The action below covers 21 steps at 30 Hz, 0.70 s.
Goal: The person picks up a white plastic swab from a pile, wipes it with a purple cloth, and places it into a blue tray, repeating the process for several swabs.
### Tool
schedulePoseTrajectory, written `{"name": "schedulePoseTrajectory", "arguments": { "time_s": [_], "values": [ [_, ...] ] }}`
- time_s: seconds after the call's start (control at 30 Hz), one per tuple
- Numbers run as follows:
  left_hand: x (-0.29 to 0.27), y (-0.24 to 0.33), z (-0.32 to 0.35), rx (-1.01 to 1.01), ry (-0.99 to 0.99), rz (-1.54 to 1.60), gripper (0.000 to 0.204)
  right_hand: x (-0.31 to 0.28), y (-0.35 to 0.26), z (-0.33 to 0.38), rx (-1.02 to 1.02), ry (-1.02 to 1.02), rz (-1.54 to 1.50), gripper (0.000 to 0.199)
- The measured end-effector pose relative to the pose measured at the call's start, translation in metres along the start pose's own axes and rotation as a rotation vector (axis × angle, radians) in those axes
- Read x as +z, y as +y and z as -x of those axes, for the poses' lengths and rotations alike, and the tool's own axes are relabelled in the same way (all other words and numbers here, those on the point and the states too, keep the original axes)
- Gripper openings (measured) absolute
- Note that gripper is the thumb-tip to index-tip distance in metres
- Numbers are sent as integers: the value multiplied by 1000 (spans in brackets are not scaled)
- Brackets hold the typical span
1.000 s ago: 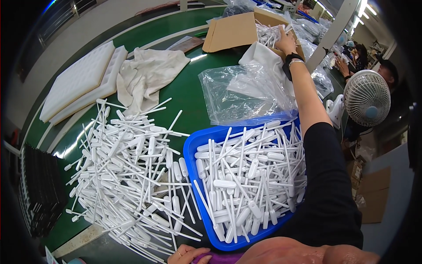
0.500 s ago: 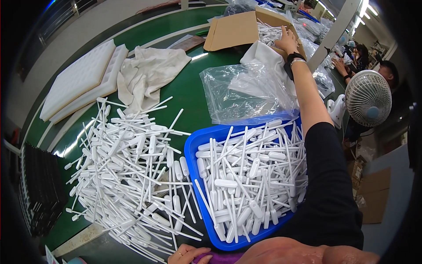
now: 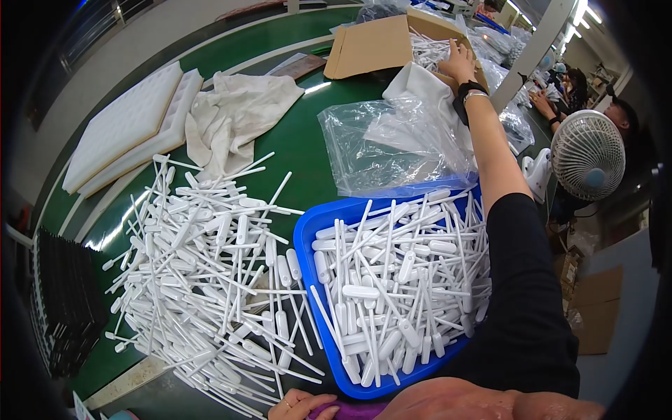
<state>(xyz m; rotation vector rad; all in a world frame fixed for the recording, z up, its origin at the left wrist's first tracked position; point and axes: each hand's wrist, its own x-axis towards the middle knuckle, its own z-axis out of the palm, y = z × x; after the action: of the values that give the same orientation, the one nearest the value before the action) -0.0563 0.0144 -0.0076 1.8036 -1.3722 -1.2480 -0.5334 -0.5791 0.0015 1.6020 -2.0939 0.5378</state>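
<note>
The long green conveyor table (image 3: 301, 150) runs under everything. On it lies a wide loose heap of white plastic pipettes (image 3: 203, 280). Beside that heap sits my blue rectangular plastic tray (image 3: 311, 241), filled with more white pipettes. Beyond the tray lies a crumpled clear plastic bag (image 3: 392, 143), and past it an open brown cardboard box (image 3: 371, 45) holding further pipettes. My right hand (image 3: 460, 61) reaches far out to that box, fingers spread flat on the pipettes inside, gripping nothing. My left hand (image 3: 301, 406) rests at the table's near edge, fingers curled around a purple object (image 3: 350, 409).
</note>
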Motion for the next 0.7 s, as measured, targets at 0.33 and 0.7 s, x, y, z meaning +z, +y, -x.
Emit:
{"name": "schedulePoseTrajectory", "arguments": {
  "time_s": [0.33,0.7],
  "values": [
    [-7,-22,-6,-70,-166,72,15,-5,-3,5,-21,152,131,66],
    [-1,-21,7,334,-42,-66,23,-43,-37,39,-266,536,-241,34]
  ]
}}
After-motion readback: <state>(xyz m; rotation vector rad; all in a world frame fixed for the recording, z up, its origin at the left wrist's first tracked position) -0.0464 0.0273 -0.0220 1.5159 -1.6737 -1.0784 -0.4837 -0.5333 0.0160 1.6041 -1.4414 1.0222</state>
